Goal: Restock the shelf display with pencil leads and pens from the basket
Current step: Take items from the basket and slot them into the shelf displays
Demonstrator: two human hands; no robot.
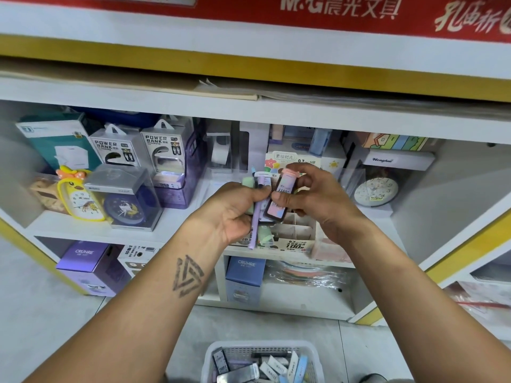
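Both hands are working in front of the white shelf unit (276,111), at the level of its middle shelf. The left hand (235,208) is gripping a small bunch of stock: a slim lilac pen (253,230) hanging down past the palm, plus pale green lead cases (247,181), fingers curled tight around them. The right hand (318,194) is pinching a flat dark pencil-lead case with a pink cap and pastel label (279,199) between thumb and fingers, holding it tilted just beside the left hand's bunch. Directly behind the hands, a white cardboard display box with divided compartments (296,230) is sitting on the shelf. Down on the floor, a white perforated plastic basket (262,348) is holding more lead cases and pens.
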